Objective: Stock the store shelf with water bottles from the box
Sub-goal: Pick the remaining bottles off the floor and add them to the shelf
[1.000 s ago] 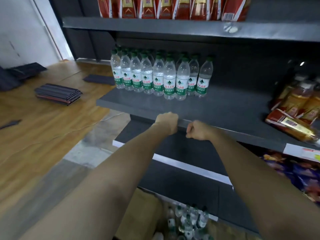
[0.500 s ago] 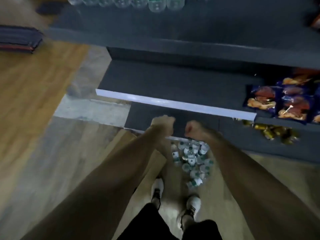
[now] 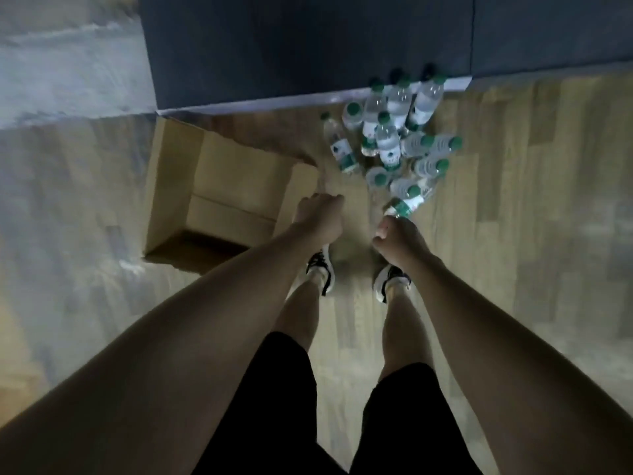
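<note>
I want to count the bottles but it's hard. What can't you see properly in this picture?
- Head view: the water bottles overlap in a blurred pile, so no exact count.
- Their labels are too small and blurred to read.
- The cardboard box: its near corner is hidden by the left arm.
- Left hand and right hand: curled, fingers hidden underneath.

A pale wood-plank floor (image 3: 496,214) carries an open brown cardboard box (image 3: 219,197), a loose cluster of clear plastic water bottles with green caps (image 3: 394,142) just beside it, and the dark shelf base (image 3: 308,46).
</note>
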The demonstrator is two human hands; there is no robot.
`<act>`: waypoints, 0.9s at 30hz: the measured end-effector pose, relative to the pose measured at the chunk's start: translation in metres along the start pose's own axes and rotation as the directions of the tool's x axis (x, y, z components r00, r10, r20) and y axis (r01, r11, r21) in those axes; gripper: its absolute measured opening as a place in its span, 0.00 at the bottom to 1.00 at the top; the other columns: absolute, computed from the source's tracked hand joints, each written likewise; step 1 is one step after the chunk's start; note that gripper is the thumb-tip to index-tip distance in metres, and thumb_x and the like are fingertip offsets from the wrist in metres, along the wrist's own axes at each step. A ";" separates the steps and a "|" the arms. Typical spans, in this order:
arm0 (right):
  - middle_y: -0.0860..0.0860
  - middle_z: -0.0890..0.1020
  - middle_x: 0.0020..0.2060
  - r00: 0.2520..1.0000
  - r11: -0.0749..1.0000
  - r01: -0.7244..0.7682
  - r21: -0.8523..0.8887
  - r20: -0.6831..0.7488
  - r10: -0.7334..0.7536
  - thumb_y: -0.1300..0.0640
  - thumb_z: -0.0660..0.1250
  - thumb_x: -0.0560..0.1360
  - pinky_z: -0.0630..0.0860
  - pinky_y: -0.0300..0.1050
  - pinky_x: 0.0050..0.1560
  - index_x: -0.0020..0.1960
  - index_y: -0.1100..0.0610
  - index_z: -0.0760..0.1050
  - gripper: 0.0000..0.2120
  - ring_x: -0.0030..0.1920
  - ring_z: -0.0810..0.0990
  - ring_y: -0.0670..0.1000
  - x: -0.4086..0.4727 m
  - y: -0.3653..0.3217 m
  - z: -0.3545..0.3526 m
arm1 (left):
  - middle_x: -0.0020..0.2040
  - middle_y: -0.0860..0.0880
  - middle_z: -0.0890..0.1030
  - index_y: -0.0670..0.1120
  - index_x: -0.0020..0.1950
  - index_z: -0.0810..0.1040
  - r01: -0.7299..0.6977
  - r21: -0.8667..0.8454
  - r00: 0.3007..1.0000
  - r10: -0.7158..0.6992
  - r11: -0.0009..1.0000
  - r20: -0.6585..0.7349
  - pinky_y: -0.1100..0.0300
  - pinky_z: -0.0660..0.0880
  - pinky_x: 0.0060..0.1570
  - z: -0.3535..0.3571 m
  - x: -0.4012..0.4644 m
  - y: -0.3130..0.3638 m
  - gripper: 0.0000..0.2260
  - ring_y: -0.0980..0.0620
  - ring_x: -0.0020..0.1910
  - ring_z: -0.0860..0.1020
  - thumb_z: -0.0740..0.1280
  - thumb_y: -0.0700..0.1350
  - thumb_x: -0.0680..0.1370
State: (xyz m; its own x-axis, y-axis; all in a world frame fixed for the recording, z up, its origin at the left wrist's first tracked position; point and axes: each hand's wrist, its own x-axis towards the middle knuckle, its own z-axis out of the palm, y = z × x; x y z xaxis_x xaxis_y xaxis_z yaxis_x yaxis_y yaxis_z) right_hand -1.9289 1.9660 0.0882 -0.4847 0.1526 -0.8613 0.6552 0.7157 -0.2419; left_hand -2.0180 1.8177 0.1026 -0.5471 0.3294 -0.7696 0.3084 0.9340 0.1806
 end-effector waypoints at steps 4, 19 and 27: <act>0.59 0.81 0.59 0.997 0.991 -0.077 0.106 -0.022 0.080 0.56 0.68 0.74 0.76 0.47 0.58 0.61 0.58 0.79 0.16 0.60 0.78 0.60 0.047 0.040 0.034 | 0.57 0.42 0.79 0.44 0.57 0.74 -0.096 0.055 0.993 0.092 0.994 0.067 0.53 0.70 0.46 0.064 0.050 0.011 0.08 0.40 0.57 0.77 0.62 0.43 0.79; 0.61 0.72 0.66 0.936 0.863 -0.280 0.421 -0.082 0.343 0.48 0.67 0.77 0.72 0.51 0.60 0.74 0.62 0.60 0.32 0.65 0.74 0.61 0.275 0.186 0.149 | 0.49 0.47 0.78 0.47 0.55 0.73 -0.112 0.068 0.986 0.102 0.991 0.135 0.54 0.71 0.42 0.260 0.251 0.060 0.05 0.44 0.49 0.78 0.63 0.44 0.80; 0.57 0.73 0.66 0.810 0.482 -0.360 0.799 0.011 0.587 0.49 0.75 0.71 0.74 0.52 0.64 0.72 0.61 0.60 0.38 0.65 0.74 0.58 0.337 0.186 0.175 | 0.47 0.47 0.77 0.46 0.55 0.74 -0.114 0.027 0.984 0.109 0.993 0.142 0.55 0.70 0.43 0.293 0.288 0.046 0.05 0.46 0.48 0.77 0.62 0.44 0.80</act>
State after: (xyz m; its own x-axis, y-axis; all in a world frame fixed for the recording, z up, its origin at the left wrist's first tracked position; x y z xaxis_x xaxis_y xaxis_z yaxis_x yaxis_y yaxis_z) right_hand -1.8684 2.0311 -0.3251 -0.0015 0.5359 -0.8443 0.9531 -0.2549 -0.1634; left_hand -1.9334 1.9153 -0.2902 -0.3941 0.4066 -0.8242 0.3899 0.8861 0.2506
